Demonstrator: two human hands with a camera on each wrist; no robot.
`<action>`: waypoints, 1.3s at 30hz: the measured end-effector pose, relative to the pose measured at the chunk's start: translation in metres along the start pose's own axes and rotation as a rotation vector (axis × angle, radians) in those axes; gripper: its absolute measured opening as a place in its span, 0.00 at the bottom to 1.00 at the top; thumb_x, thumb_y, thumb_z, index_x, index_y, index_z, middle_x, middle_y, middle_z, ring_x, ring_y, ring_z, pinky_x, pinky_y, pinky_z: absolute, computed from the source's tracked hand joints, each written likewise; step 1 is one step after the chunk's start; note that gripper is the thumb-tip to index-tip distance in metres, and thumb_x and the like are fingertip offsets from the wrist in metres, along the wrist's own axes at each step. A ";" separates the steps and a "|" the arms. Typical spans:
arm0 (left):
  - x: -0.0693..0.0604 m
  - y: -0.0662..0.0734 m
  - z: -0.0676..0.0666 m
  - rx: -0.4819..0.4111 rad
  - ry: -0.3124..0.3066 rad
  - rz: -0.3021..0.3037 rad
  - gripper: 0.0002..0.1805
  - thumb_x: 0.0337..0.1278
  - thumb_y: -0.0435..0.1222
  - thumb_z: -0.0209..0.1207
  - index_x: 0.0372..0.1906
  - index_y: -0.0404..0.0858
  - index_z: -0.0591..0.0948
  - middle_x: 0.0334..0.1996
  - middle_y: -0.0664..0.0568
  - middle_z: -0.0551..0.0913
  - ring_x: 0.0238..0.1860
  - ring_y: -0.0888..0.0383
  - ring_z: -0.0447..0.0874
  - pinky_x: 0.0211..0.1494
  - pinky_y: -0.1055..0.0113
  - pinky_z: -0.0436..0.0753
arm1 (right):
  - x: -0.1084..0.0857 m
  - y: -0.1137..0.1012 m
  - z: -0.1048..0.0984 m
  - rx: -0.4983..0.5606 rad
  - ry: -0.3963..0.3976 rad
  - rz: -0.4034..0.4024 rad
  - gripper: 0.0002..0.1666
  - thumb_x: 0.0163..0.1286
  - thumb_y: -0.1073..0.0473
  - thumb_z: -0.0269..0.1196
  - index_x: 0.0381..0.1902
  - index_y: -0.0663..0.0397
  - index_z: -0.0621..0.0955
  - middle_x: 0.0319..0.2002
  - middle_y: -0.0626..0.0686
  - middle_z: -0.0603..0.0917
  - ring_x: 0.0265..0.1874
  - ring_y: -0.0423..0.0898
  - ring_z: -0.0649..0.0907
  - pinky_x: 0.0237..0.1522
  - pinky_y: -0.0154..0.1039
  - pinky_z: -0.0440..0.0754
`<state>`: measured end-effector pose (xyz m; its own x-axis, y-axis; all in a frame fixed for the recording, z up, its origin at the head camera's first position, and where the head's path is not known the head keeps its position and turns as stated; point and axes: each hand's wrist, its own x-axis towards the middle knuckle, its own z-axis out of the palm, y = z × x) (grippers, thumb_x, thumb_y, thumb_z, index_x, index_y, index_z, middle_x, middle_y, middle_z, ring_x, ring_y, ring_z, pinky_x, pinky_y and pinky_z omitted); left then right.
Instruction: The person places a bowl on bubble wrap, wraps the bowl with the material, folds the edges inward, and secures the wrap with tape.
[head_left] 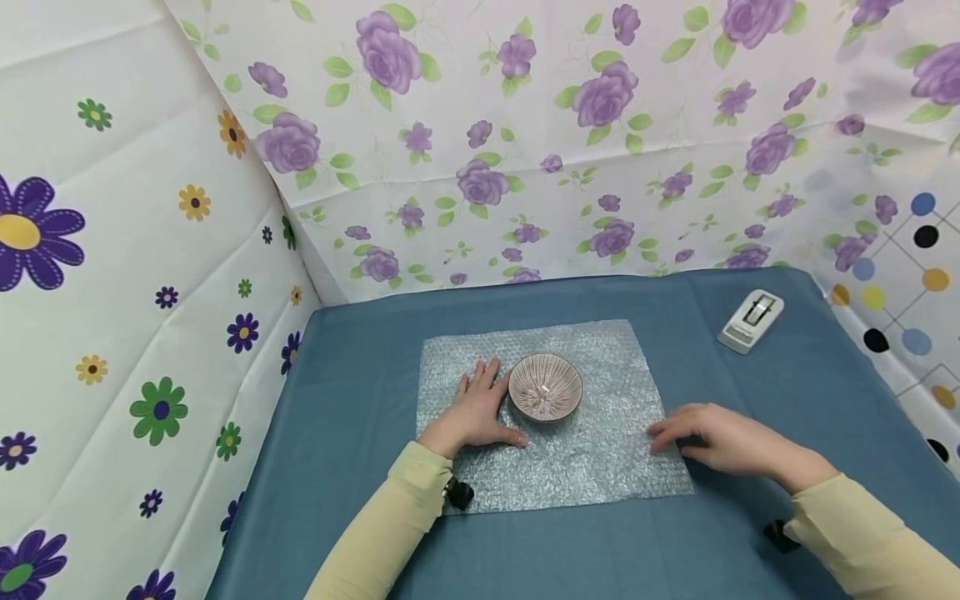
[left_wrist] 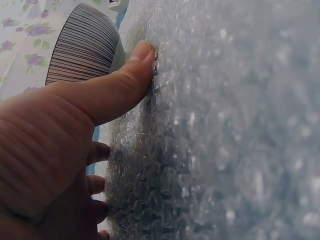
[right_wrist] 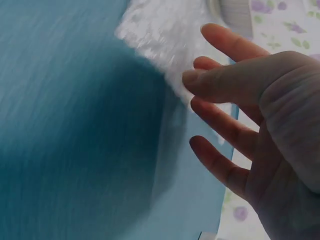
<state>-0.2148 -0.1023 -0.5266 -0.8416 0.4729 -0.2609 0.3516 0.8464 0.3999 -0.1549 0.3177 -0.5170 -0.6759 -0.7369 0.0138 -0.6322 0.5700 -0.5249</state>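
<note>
A small striped bowl [head_left: 545,387] stands upright on a sheet of bubble wrap [head_left: 600,467] lying flat on the blue cloth. The left hand [head_left: 477,414] rests on the wrap just left of the bowl, fingers spread and thumb below it. In the left wrist view, the left hand [left_wrist: 65,120] presses its fingertips on the wrap [left_wrist: 210,125], beside the bowl's striped side [left_wrist: 85,45]. The right hand [head_left: 723,442] is at the wrap's right edge, fingers slightly bent. In the right wrist view, the right hand [right_wrist: 250,110] has its fingers apart near the wrap's corner [right_wrist: 155,35]; contact is unclear.
A white and grey device [head_left: 751,321] lies on the blue cloth [head_left: 360,375] at the back right. Behind the table hangs a sheet with purple roses [head_left: 480,182], with a flower-patterned sheet [head_left: 161,408] on the left and a dotted one [head_left: 917,340] on the right.
</note>
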 end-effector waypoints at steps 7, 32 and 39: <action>-0.001 0.002 -0.003 0.007 0.000 -0.001 0.67 0.53 0.63 0.77 0.88 0.42 0.53 0.88 0.40 0.39 0.86 0.39 0.31 0.85 0.39 0.39 | -0.010 0.000 -0.006 -0.060 -0.069 0.084 0.43 0.61 0.80 0.71 0.58 0.24 0.89 0.69 0.49 0.83 0.69 0.66 0.78 0.58 0.62 0.83; 0.001 0.001 0.000 0.017 -0.001 -0.018 0.68 0.52 0.65 0.77 0.88 0.42 0.53 0.88 0.42 0.39 0.87 0.40 0.30 0.85 0.39 0.40 | -0.006 0.003 0.001 -0.078 -0.003 0.177 0.24 0.61 0.52 0.81 0.54 0.23 0.91 0.63 0.43 0.87 0.68 0.63 0.80 0.57 0.61 0.84; 0.000 0.000 0.001 0.000 0.004 -0.008 0.68 0.51 0.64 0.77 0.88 0.41 0.54 0.88 0.41 0.40 0.86 0.40 0.31 0.85 0.38 0.41 | -0.005 0.004 0.004 -0.102 0.031 0.173 0.19 0.68 0.53 0.77 0.54 0.24 0.91 0.60 0.41 0.89 0.64 0.62 0.83 0.55 0.61 0.85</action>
<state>-0.2147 -0.1020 -0.5270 -0.8460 0.4650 -0.2608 0.3448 0.8504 0.3975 -0.1522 0.3217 -0.5228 -0.7882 -0.6140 -0.0421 -0.5396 0.7223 -0.4327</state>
